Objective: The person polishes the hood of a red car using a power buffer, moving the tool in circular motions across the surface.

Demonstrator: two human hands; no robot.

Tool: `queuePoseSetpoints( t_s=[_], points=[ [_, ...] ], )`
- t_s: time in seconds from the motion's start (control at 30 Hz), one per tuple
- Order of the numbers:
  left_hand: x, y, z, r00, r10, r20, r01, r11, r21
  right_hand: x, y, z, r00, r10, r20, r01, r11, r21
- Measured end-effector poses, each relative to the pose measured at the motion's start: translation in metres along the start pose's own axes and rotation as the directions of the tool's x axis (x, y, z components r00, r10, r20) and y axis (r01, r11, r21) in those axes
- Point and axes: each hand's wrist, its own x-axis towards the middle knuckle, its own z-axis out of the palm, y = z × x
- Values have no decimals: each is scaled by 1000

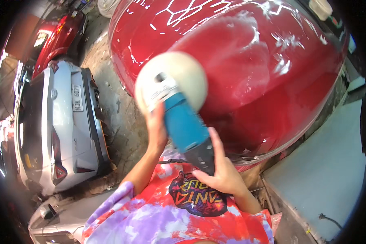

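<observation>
Both my hands hold a blue and black rotary polisher [187,122] in front of my torso. Its round cream-coloured pad [187,70] lies over the near left part of a glossy red car panel [256,122]. My left hand [156,125] grips the side of the polisher's metal head, partly hidden behind it. Around the black rear handle [201,157] my right hand [224,170] is wrapped. Whitish, hazy smears [241,67] of what looks like compound cover the middle of the red panel. The pad and tool are slightly blurred.
A silver car [70,122] stands to the left on the concrete floor [122,122], with a red car [53,42] beyond it. At lower left is another silver-grey vehicle [64,210]. A pale blue-grey flat surface [320,170] lies to the right, a cable with a plug [329,219] on it.
</observation>
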Motion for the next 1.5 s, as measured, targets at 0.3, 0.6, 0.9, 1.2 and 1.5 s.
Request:
queuePoseSetpoints(
  t_s=[0.3, 0.6, 0.9, 1.2, 1.5],
  points=[
    [71, 29, 109, 948, 28, 318, -63, 993, 100, 12, -21, -1, 882, -20, -471, 118, 977, 180],
    [-7, -60, -75, 936, 68, -345, -116, 986, -122, 47, 19, 26, 998, -38, 56, 52, 960, -275],
    [-32, -64, -107, 946, -20, -322, -75, 957, -281, 52, 8, 45, 980, 118, 163, -62, 947, -314],
    [48, 17, 64, 978, 125, 168, -126, 992, -6, 16, -6, 22, 903, -50, -426, 67, 998, 23],
    [5, -26, -62, 959, 164, -229, -174, 985, -21, 51, 17, 42, 999, -37, 10, 38, 957, -286]
  ],
)
